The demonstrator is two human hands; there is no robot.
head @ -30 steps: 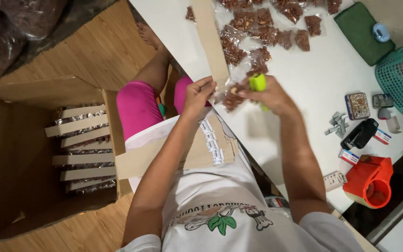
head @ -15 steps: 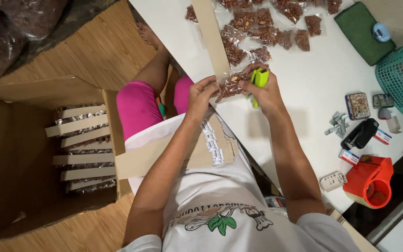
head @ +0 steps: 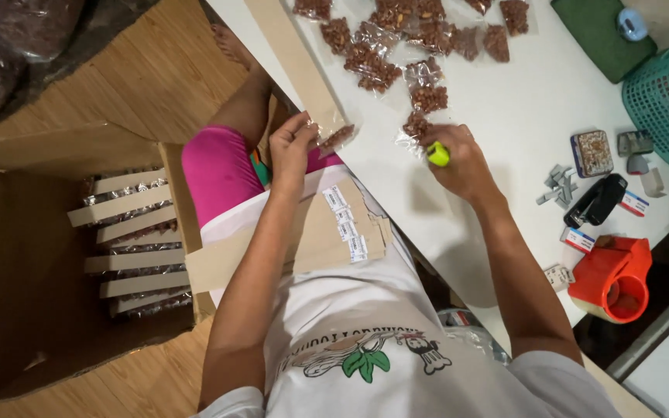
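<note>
Big white table across the right side, and down on the left floor an open cardboard box with finished card strips stacked inside, packets hanging off them. On the lap, more kraft card strips, small white labels at their ends. A long card strip runs from the far table edge down to the left hand, whose grip is pinched together on the strip's near end, right where one clear packet of brown bits sits against it. The right hand is out on the table, fingers closed round a small yellow-green stapler, just touching the nearest of the loose packets scattered toward the far side. Off right: an orange tape dispenser, a black stapler, a teal basket.

The risk, as I judge it: that pinch is light, and the packet could slide off the strip before it's fixed, since only fingertips hold both. And the long strip overhangs the table edge, so a tug might swing it and sweep packets to the floor.
</note>
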